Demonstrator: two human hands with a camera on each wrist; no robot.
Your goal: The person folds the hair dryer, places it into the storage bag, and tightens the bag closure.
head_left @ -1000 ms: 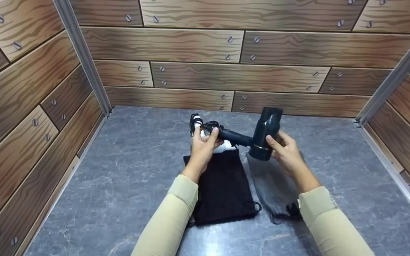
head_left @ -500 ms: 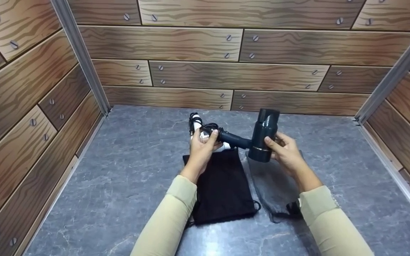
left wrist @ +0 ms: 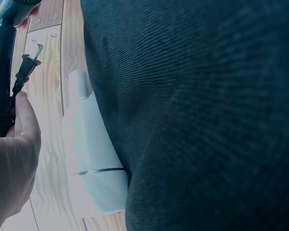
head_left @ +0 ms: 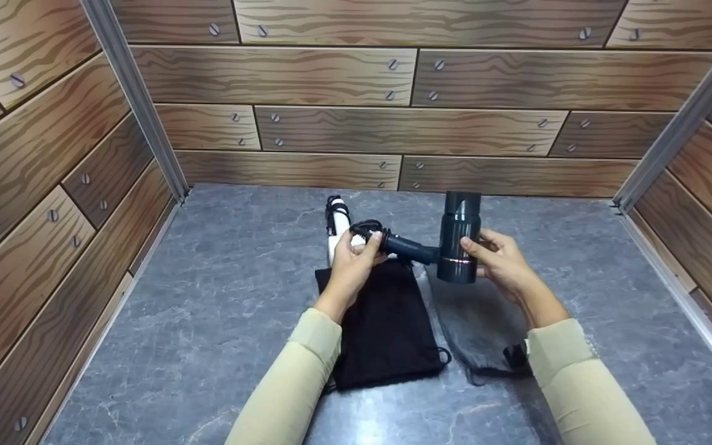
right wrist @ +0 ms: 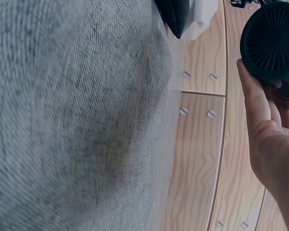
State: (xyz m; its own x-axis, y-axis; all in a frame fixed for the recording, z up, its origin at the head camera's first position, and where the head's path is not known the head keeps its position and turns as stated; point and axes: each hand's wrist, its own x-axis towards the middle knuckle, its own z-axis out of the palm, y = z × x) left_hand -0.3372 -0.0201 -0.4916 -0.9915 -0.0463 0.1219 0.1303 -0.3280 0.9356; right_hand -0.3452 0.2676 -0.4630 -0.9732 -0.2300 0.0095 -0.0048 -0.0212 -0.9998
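Head view: left hand [head_left: 351, 267] and right hand [head_left: 504, 262] grip dark hairdryer [head_left: 449, 244].

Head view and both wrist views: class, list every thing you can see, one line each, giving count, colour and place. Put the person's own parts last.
Hair dryer: one, black, held up above the pouches by both hands.
Cord bundle: one, black, at the end of the dryer's handle, plug showing in the left wrist view.
White appliance: one, white with a black cord, lying on the table behind the left hand.
Black pouch: one, black, flat on the table under the left hand.
Grey pouch: one, grey, flat on the table to the right of the black one.
Table: one, grey marbled.
Left hand: grips the handle end at the cord.
Right hand: grips the barrel.
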